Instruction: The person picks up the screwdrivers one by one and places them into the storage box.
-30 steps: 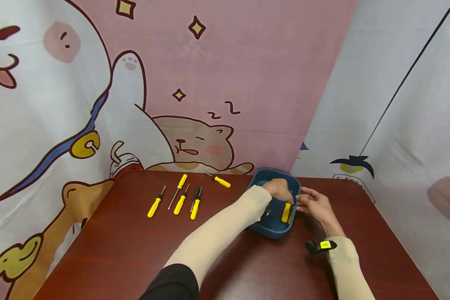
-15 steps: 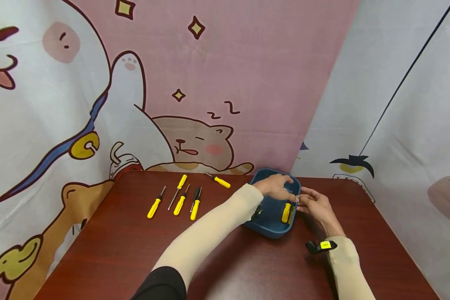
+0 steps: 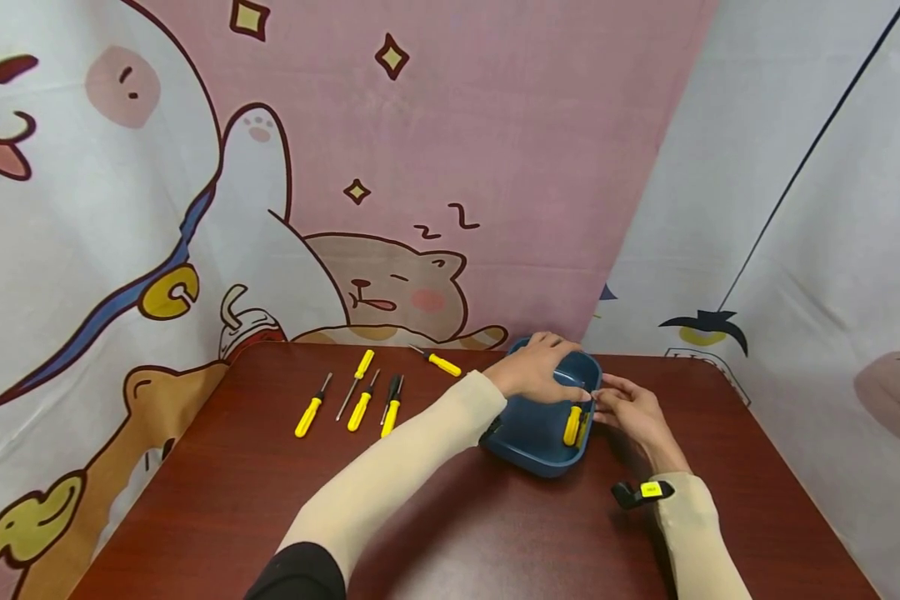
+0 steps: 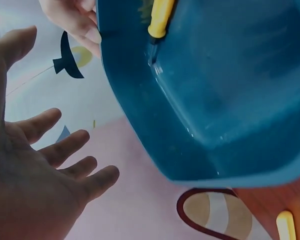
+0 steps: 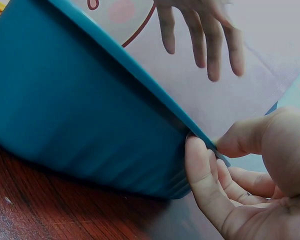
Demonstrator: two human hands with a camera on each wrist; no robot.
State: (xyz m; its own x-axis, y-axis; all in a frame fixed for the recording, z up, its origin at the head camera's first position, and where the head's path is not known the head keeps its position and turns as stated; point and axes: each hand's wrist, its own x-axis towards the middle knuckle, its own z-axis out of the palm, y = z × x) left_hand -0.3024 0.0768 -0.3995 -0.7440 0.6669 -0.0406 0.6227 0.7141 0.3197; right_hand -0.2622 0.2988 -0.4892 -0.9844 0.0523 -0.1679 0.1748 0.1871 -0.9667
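A blue plastic bin [image 3: 528,429] stands at the back right of the table, and a screwdriver [image 3: 572,425] with a yellow handle lies inside along its right wall. Over the bin's far part, my left hand [image 3: 538,372] hovers with fingers spread and nothing in them. Its palm and loose fingers show in the left wrist view, apart from the bin's wall. My right hand [image 3: 633,412] pinches the bin's right rim between thumb and fingers, as the right wrist view [image 5: 250,175] also shows.
Several yellow-handled screwdrivers [image 3: 310,417] lie on the dark red table [image 3: 217,500] to the left, one with a black handle [image 3: 393,385] among them. Another screwdriver [image 3: 444,364] lies near the back edge. A printed cloth [image 3: 532,167] hangs behind the table.
My left hand has opened from its curled pose beside the screwdriver in the bin and drawn back up and left. The screwdriver stays in the bin. My right hand keeps its place at the rim.
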